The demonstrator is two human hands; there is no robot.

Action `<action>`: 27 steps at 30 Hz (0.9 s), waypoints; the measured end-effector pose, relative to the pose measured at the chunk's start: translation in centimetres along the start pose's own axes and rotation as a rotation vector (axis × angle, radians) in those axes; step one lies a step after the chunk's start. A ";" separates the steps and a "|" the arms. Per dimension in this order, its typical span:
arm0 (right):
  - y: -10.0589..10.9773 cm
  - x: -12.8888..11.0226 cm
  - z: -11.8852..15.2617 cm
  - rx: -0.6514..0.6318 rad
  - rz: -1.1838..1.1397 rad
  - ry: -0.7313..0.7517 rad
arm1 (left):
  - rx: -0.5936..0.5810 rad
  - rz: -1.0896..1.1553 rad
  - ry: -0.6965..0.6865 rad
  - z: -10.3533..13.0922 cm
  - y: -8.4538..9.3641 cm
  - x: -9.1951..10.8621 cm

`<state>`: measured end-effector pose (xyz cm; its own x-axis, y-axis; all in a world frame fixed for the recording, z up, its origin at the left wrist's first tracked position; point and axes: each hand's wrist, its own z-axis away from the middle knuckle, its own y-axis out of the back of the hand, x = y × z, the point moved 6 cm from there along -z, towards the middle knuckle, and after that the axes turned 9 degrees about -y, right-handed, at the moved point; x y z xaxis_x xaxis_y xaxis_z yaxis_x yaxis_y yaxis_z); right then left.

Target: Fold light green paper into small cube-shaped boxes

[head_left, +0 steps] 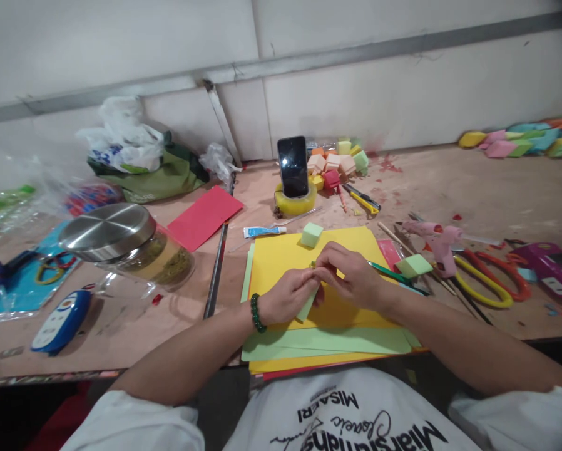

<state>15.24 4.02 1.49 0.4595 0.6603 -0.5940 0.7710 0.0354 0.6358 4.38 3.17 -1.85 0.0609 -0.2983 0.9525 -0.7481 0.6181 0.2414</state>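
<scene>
My left hand (288, 295) is closed on a light green folded paper piece (306, 308), whose lower end shows beneath the fingers. My right hand (345, 275) meets it with fingertips pinched at the top of the same piece; what lies right between the fingertips is mostly hidden. Both hands are just above a yellow paper sheet (271, 257) on a stack with light green sheets (328, 341). Behind them a light green paper cube (311, 234) sits on the yellow sheet. Another light green paper piece (415, 266) lies right of my right wrist.
At the back a phone (293, 166) leans in a yellow tape roll (295, 202), beside several paper cubes (332, 164) and a box cutter (363, 200). A pink glue gun (438, 238) and scissors (492, 282) lie right. Left are a lidded glass jar (168, 260) and red paper (206, 216).
</scene>
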 end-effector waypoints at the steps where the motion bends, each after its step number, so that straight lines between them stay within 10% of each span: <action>1: -0.2 0.2 0.0 -0.025 -0.004 -0.031 | 0.001 0.028 0.019 0.0 0.0 -0.1; 11: -0.8 2.2 -0.6 -0.216 -0.430 -0.331 | 0.076 0.325 0.236 -0.1 0.4 -1.4; 16: -0.6 4.3 -0.7 -0.100 -0.818 -0.641 | 0.269 0.547 0.194 -0.3 2.3 -1.8; 21: -2.2 4.9 -0.3 -0.110 -1.037 -0.811 | 0.388 0.260 0.135 -0.3 2.9 -1.6; 27: -2.3 3.6 0.0 -0.097 -0.662 -0.592 | 0.303 -0.036 0.105 -0.4 2.3 -1.5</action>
<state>15.13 6.35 -2.12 0.1064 -0.0130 -0.9942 0.9307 0.3531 0.0950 2.83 5.28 -2.70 0.1471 -0.2292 0.9622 -0.9059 0.3594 0.2241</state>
